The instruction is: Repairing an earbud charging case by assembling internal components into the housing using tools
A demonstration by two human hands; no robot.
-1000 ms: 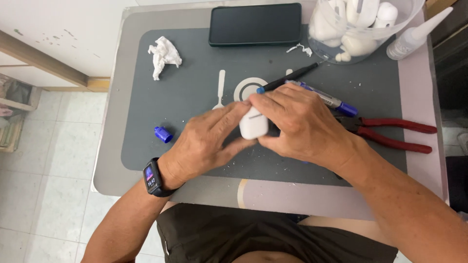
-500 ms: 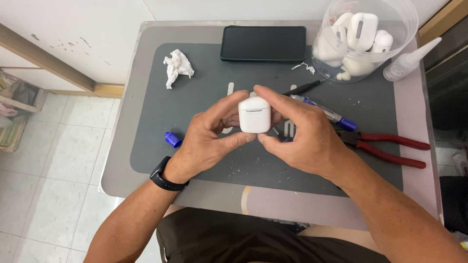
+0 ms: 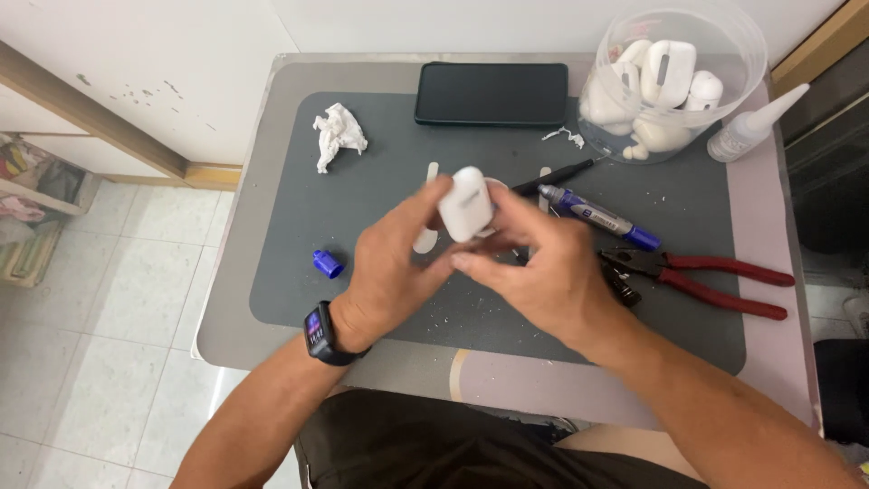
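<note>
We hold the small white rounded plastic case [image 3: 466,203] above the middle of the dark grey mat [image 3: 362,195], our left hand [image 3: 391,263] and right hand [image 3: 534,267] both pinching it, fingertips on its sides. It looks light, stiff and smooth, likely slippery, so gripping the flat faces seems safest. Compared with half a second ago, the case is tilted and raised nearer the black phone [image 3: 491,93] at the far edge; the red-handled pliers [image 3: 701,281] are unmoved.

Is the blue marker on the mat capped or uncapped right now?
Uncapped: the blue marker lies with its tip bare, and the blue cap sits apart near the mat's left edge.
</note>
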